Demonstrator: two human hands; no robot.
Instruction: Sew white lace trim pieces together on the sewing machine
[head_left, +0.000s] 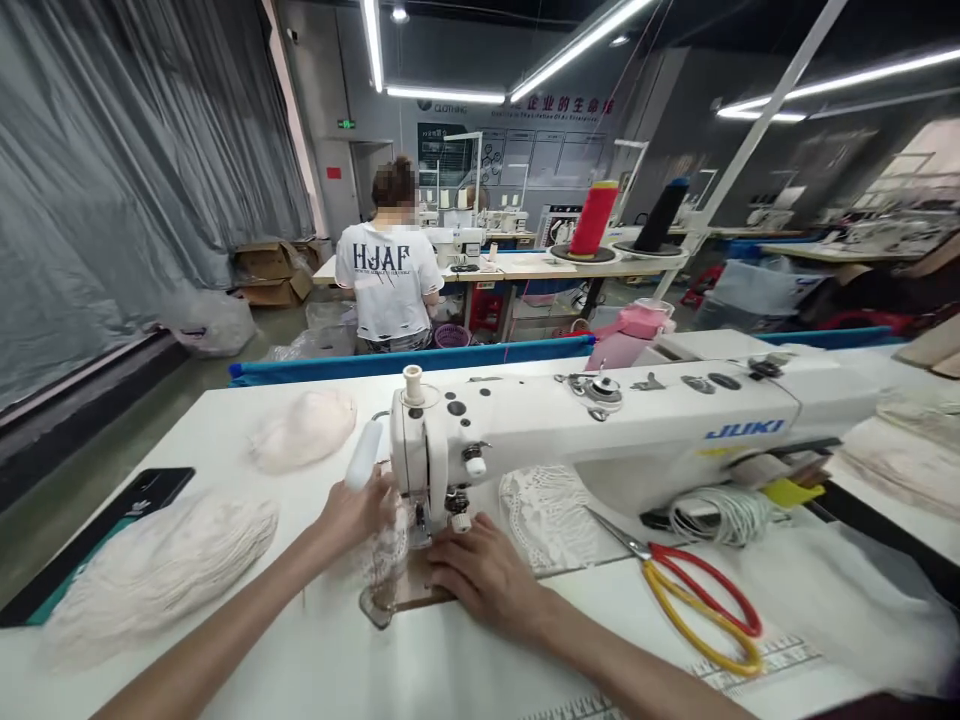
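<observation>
A white sewing machine (615, 420) with blue JUKI lettering stands before me. Left of its needle, my left hand (360, 515) is closed on a piece of white lace (390, 550), which hangs beside the presser foot and is partly blurred. My right hand (487, 575) lies on the machine bed just right of the presser foot, its fingers stretched out and flat. Any fabric beneath those fingers is hidden. More white lace (551, 515) rests under the machine arm. Open scissors (694, 600) with red and yellow handles lie to the right.
At left are a stack of pale fabric pieces (165, 560), a smaller pale pile (304, 430) and a dark phone-like object (154, 490). Coiled cable (720, 515) and sheer white fabric (840, 600) lie at right. A pink bottle (626, 335) stands behind the machine. A person (390, 270) sits farther off.
</observation>
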